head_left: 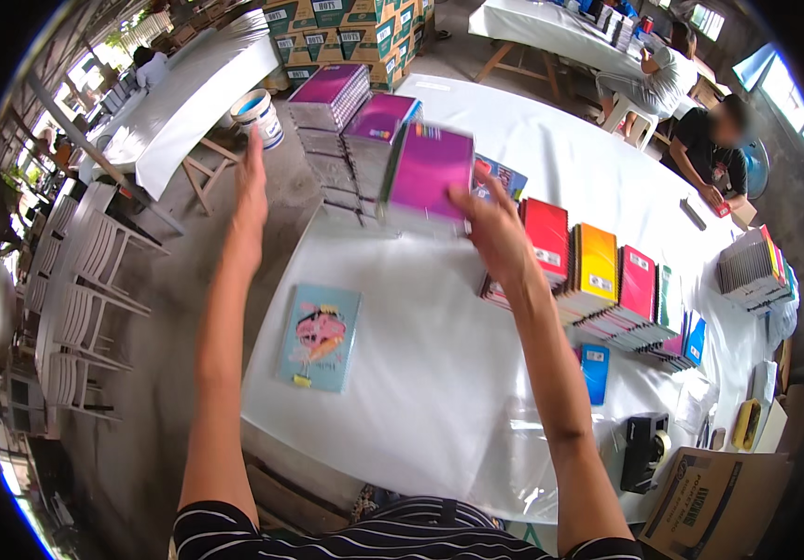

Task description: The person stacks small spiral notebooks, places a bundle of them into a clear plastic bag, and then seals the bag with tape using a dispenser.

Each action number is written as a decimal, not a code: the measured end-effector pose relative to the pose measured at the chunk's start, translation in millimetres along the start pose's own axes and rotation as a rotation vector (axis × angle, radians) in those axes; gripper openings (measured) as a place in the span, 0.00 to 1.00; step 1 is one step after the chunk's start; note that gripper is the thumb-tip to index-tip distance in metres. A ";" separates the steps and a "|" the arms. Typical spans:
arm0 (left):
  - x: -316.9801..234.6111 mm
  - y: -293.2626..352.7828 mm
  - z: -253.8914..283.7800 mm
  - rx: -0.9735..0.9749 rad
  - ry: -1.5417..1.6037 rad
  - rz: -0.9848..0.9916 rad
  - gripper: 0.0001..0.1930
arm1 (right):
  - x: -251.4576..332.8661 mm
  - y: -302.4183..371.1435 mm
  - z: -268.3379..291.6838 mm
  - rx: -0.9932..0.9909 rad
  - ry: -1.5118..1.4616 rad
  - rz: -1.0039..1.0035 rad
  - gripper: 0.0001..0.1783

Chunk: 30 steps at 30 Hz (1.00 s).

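A: Pictured over the far left part of a white-covered table [411, 327]: one purple notebook [432, 168], just beside two purple-topped stacks [327, 149]. Gripped by which hand?

B: By the right hand [500, 224], clamped at the near right edge, thumb across the cover, other fingers mostly hidden. Single copy or thin bundle under that cover: impossible to tell through the blur.

A: Direction from that grip?

B: To the left and slightly outward, long axis running roughly away from the near side of the table, far end leaning a little to the right.

A: And the left hand [250, 191]?

B: Bare, fingers stretched straight outward, palm apparently turned inward toward the stacks. Holding nothing. Well apart from the purple notebook, with the stacks in between. Nearer by far, then: the right hand, in full contact.

A: Elsewhere in view?

B: On the near left, a light-blue notebook [320, 322], flat and apart from both hands. Beyond the right forearm, in a row, a red-topped stack [546, 229], a yellow-topped stack [598, 252] and a pink-topped stack [638, 275]. At the far right, a co-worker [712, 154], seated. At lower right, a black tape dispenser [643, 457] beside a cardboard box [719, 504].
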<state>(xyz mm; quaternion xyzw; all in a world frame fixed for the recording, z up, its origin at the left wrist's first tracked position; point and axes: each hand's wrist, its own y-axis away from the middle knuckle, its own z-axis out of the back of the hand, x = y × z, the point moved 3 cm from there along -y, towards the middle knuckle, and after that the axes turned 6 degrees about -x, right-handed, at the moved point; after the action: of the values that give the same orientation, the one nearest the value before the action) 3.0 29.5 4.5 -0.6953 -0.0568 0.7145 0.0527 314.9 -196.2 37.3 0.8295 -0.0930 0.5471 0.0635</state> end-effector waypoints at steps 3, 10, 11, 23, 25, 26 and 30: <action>-45.9 -103.0 -18.9 0.103 0.090 0.033 0.43 | 24.7 -98.5 -30.8 -0.097 0.119 0.139 0.55; -22.5 -170.9 -51.4 0.434 0.298 0.149 0.30 | -3.3 -180.4 -58.4 -0.161 0.575 0.237 0.27; -17.4 -167.6 -48.5 0.474 0.352 0.126 0.28 | -7.4 -177.9 -70.4 -0.127 0.577 0.216 0.23; -58.8 -252.3 132.5 0.202 -0.017 -0.670 0.34 | 22.0 -9.8 -68.2 0.251 0.668 0.532 0.17; 36.3 -139.6 -29.5 -0.078 0.353 -0.287 0.29 | 20.0 80.7 57.4 0.169 1.045 0.247 0.11; 5.7 -56.7 -57.8 -0.258 0.475 -0.164 0.27 | 27.6 137.4 104.6 -0.027 0.987 0.030 0.10; 82.6 187.4 -76.5 0.250 -0.164 -0.572 0.27 | -15.2 316.6 232.0 -0.466 1.124 -0.297 0.07</action>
<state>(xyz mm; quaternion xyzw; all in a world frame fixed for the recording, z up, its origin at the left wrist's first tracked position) 77.9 -142.3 -108.1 -0.5792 -0.1658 0.7259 0.3318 446.0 -551.5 -66.9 0.3834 -0.0461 0.8504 0.3573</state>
